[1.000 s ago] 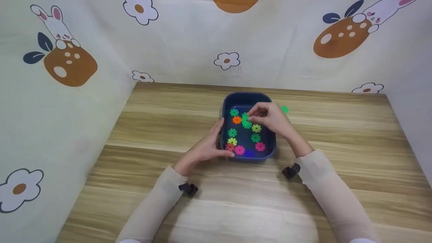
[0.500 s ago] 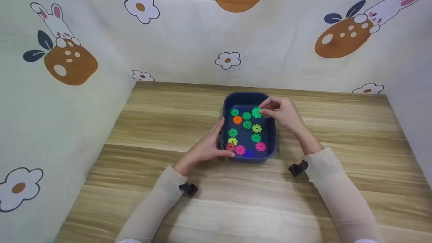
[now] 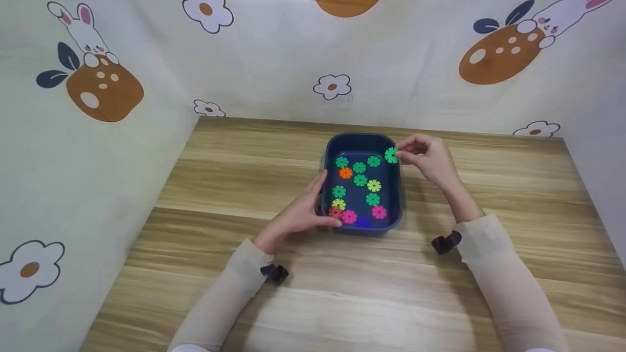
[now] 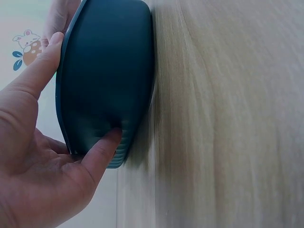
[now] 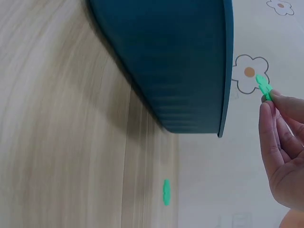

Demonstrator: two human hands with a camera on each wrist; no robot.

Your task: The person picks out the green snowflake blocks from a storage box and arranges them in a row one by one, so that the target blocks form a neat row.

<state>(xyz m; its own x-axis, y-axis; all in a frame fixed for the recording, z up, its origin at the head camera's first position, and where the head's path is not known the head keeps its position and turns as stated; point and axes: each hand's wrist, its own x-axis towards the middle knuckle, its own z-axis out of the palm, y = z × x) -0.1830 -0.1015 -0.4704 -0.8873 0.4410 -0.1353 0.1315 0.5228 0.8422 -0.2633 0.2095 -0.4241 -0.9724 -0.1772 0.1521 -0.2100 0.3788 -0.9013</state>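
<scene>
A dark blue plastic bin [image 3: 362,138] stands on the table with several flower-shaped interlocking discs spread over its floor, among them an orange disc [image 3: 346,173], a pink disc [image 3: 379,211] and a yellow disc [image 3: 374,185]. My left hand [image 3: 301,212] grips the bin's near left corner, thumb at the front rim and fingers along the left wall. Between thumb and fingertips my right hand [image 3: 433,159] pinches a green disc [image 3: 391,155] above the bin's right rim. The right wrist view shows that disc edge-on, raised beyond the rim.
Another green disc [image 5: 166,192] lies on the wooden table [image 3: 234,166] to the right of the bin; my right hand hides it in the head view. A patterned cloth [image 3: 274,58] rises behind the table and along its left side.
My right hand has lifted the green disc away from the middle of the bin and carried it rightward and back to the right rim. The left hand keeps its hold.
</scene>
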